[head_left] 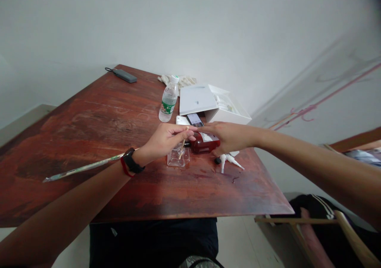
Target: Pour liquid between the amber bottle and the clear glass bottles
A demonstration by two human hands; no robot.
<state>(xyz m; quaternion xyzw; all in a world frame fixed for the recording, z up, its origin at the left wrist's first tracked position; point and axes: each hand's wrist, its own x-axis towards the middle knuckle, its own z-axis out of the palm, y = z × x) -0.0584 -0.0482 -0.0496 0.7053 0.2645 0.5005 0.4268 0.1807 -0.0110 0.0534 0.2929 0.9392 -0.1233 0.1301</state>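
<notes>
My left hand [175,138] is closed, its thumb and fingers pinching a thin wooden stick [182,149]. The stick slants down into a small clear plastic container [175,160] on the table. My right hand [228,135] is wrapped over the base end of a dark red bottle [205,145] with a white label. The bottle lies sideways, its black neck pointing left at the container's rim. Fingertips of both hands meet or nearly meet above it. White nozzle-shaped pieces [228,161] and a small black cap [218,160] lie just below my right hand.
Behind my hands stand a water bottle [169,101] and an open white box [198,99], with a phone [195,119] before it. A light glove [186,80] lies behind. A grey device [125,76] is at the back left, a long wrapped stick [86,167] on the left of the wooden table [119,125].
</notes>
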